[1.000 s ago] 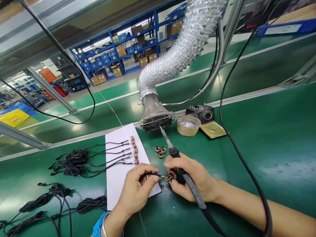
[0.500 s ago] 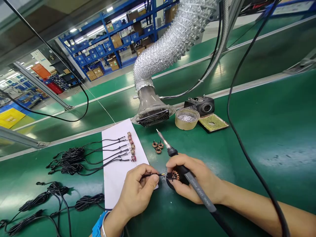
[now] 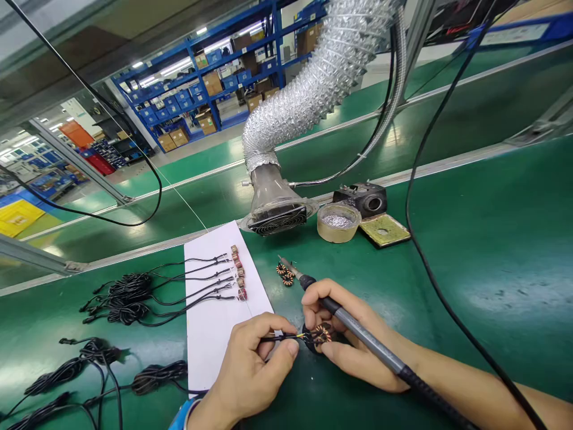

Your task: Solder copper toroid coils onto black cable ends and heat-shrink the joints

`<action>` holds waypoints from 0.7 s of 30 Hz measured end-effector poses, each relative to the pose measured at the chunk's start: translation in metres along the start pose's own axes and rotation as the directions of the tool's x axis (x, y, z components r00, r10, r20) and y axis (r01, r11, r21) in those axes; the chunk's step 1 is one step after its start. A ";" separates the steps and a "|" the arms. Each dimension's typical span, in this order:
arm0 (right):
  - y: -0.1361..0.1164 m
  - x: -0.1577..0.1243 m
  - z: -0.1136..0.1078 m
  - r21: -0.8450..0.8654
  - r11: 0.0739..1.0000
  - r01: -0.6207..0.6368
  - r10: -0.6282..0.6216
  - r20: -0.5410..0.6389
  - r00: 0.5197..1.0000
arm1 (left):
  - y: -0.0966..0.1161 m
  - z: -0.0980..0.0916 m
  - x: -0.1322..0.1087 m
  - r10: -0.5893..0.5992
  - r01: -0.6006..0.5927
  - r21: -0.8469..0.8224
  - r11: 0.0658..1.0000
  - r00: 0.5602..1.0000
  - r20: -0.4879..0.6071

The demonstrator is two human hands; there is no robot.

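Grip, left hand: left hand (image 3: 255, 364) is closed, thumb and forefinger pinching a thin black wire (image 3: 274, 338) whose bared end points right and meets the coil.
Grip, right hand: right hand (image 3: 353, 343) is closed on two things at once. Its fingertips pinch a small copper-wound toroid coil (image 3: 322, 333), and a soldering iron (image 3: 362, 337) lies clamped across the fingers.
Far left: coiled black wire bundles (image 3: 128, 298) lie on the green belt (image 3: 492, 251), with more bundles (image 3: 89, 364) nearer the front edge.
White sheet: a paper sheet (image 3: 215, 340) lies on the belt, its front right corner under the left hand. On its far half sit several finished leads (image 3: 237, 272), wires trailing left, small coils lined up at their right ends.
Centre: held coil and wire end meet just above the belt, just right of the sheet and between the two hands.
Iron tip: it points up and left, away from the joint, and ends over three loose coils (image 3: 285, 276) lying just beyond the right hand.
Behind: a fume hood (image 3: 275, 218) on a ribbed silver duct (image 3: 313, 89) faces the work.
Right of hood: a round tin pot (image 3: 338, 222), then a black iron stand (image 3: 360, 197) with a yellow sponge tray (image 3: 385, 230).
Right: the iron's black cable (image 3: 430, 275) loops across the belt.
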State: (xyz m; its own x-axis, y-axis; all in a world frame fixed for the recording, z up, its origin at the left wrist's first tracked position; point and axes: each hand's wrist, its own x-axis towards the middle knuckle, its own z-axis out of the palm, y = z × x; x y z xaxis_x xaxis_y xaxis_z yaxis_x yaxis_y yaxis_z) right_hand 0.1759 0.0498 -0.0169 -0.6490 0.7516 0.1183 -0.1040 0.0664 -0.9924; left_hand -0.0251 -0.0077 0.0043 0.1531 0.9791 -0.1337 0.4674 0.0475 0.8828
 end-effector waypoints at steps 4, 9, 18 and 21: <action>-0.003 0.001 0.000 0.037 0.999 -0.034 0.034 -0.008 0.999 | 0.002 0.002 0.002 0.023 -0.023 0.047 0.999 1.000 -0.005; -0.002 0.001 0.000 -0.027 0.999 -0.032 0.031 -0.011 0.999 | 0.004 0.003 0.003 0.078 -0.077 0.103 0.992 0.997 -0.004; -0.003 0.000 -0.001 -0.196 0.981 0.001 0.002 0.016 1.000 | 0.003 0.005 0.003 0.127 -0.119 0.199 0.973 0.992 -0.024; -0.006 0.000 -0.003 -0.177 0.983 -0.052 0.059 0.033 0.998 | 0.004 0.005 0.003 0.115 -0.103 0.187 0.977 0.992 -0.052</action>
State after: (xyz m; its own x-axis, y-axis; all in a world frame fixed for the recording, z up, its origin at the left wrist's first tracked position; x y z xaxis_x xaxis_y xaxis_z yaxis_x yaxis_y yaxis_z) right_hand 0.1788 0.0514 -0.0109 -0.6782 0.7324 0.0606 0.0654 0.1423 -0.9877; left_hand -0.0182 -0.0057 0.0052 0.1602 0.9871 -0.0076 0.6038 -0.0919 0.7919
